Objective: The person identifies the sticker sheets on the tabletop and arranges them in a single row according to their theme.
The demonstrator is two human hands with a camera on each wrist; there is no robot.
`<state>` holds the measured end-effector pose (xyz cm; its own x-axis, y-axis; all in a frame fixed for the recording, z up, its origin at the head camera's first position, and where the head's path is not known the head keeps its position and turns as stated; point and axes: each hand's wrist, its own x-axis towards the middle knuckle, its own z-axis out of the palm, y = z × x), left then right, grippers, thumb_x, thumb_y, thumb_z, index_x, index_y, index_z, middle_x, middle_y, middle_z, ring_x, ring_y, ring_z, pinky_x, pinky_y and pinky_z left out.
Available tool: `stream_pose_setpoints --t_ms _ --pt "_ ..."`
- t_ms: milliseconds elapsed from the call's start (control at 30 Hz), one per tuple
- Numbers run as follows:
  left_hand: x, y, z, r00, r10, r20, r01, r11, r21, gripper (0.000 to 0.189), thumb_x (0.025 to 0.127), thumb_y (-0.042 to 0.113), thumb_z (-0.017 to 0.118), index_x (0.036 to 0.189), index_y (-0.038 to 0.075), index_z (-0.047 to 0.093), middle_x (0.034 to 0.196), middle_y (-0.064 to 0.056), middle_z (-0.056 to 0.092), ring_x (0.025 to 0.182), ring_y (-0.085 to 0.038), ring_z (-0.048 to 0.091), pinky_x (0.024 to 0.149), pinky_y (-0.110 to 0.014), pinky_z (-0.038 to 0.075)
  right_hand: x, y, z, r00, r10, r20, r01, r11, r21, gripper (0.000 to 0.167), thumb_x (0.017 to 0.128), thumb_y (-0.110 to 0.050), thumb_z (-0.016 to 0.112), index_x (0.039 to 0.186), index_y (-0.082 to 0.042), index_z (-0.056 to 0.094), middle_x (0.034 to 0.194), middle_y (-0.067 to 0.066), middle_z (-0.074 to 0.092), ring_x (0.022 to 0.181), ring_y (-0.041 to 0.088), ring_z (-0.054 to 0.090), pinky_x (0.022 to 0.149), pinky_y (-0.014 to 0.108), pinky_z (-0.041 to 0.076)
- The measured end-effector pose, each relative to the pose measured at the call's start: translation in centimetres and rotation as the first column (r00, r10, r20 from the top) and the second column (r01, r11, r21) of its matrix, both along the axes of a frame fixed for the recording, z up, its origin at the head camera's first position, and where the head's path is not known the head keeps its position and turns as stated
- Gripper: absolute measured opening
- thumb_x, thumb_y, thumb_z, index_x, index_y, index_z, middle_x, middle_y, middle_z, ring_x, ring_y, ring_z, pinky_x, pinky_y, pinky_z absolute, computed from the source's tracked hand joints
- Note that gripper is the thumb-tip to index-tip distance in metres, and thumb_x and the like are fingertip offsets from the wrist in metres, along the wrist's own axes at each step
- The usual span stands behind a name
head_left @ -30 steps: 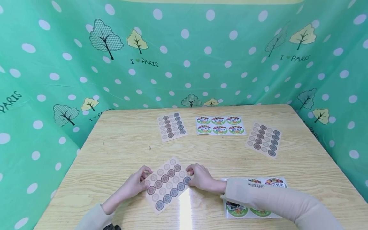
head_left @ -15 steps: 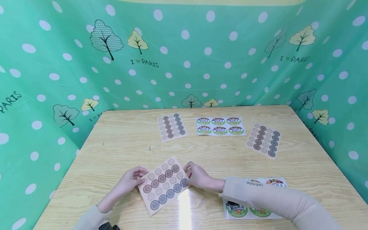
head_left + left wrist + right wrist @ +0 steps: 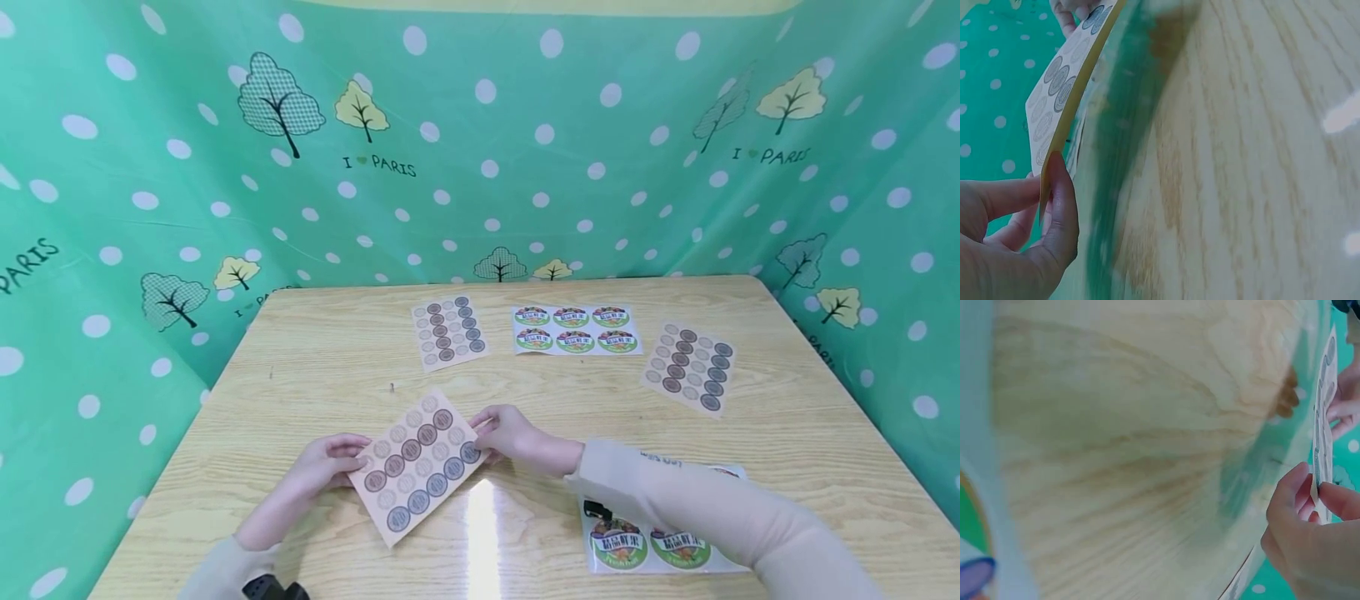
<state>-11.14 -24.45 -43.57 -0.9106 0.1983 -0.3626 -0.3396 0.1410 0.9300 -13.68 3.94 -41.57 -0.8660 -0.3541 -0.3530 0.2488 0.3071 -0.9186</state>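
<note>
A pale sticker sheet (image 3: 420, 465) with rows of round brown, grey and faint stickers is held slanted above the table by both hands. My left hand (image 3: 324, 465) pinches its left edge between thumb and fingers. At the opposite edge my right hand (image 3: 517, 438) grips it near the corner. The left wrist view shows the sheet (image 3: 1060, 94) nearly edge-on, its yellowish back towards the table, with the left hand (image 3: 1022, 231) at its lower end. Seen from the right wrist, the sheet (image 3: 1322, 425) runs thin and upright between the right hand's (image 3: 1310, 537) thumb and fingers.
On the wooden table (image 3: 300, 375) lie two similar sheets, one at back left (image 3: 450, 333) and one at right (image 3: 690, 368). A white oval-label sheet (image 3: 576, 329) lies between them. Under the right sleeve is a larger label sheet (image 3: 652, 550). Green polka-dot cloth (image 3: 480, 167) surrounds the table.
Both hands have shifted left with the sticker sheet and raised it a little from the table. The other sheets have stayed in place.
</note>
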Motion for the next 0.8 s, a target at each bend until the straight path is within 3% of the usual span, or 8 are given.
stream_pose_setpoints --t_ms 267,500,633,800 --pt "-0.1 -0.8 0.2 0.991 0.115 0.063 -0.118 0.992 0.044 0.028 0.078 -0.003 0.058 0.105 0.000 0.057 0.081 0.001 0.061 0.071 -0.012 0.059 0.065 -0.027 0.052 -1.3 -1.0 0.3 0.994 -0.019 0.108 0.038 0.983 -0.182 0.029 0.078 0.004 0.053 0.106 0.012 0.051 0.088 0.018 0.063 0.080 0.025 0.063 0.073 0.033 0.052" --pt "-0.1 -1.4 0.2 0.974 0.206 0.099 -0.213 0.974 0.075 0.021 0.079 -0.001 0.059 0.097 0.010 0.061 0.080 0.002 0.063 0.070 -0.012 0.061 0.064 -0.025 0.052 -1.9 -2.2 0.4 0.979 -0.082 0.184 0.129 0.956 -0.262 0.032 0.078 0.005 0.052 0.109 0.011 0.049 0.093 0.020 0.061 0.078 0.023 0.062 0.077 0.033 0.051" --pt "0.1 -1.6 0.3 0.965 0.243 0.099 -0.251 0.965 0.080 0.028 0.080 -0.002 0.056 0.108 0.004 0.056 0.081 0.003 0.062 0.071 -0.011 0.060 0.065 -0.024 0.052 -2.4 -3.0 0.2 0.968 -0.118 0.220 0.183 0.935 -0.303 0.031 0.079 0.006 0.052 0.109 0.010 0.049 0.096 0.020 0.060 0.077 0.021 0.062 0.078 0.033 0.051" --pt "0.4 -2.0 0.2 0.959 0.265 0.101 -0.274 0.957 0.091 0.050 0.083 -0.001 0.053 0.128 -0.011 0.032 0.086 0.004 0.061 0.077 -0.009 0.060 0.072 -0.024 0.051 -3.1 -4.0 -0.1 0.961 -0.140 0.237 0.217 0.915 -0.339 0.031 0.080 0.005 0.053 0.111 0.009 0.048 0.099 0.021 0.060 0.081 0.023 0.062 0.079 0.033 0.050"
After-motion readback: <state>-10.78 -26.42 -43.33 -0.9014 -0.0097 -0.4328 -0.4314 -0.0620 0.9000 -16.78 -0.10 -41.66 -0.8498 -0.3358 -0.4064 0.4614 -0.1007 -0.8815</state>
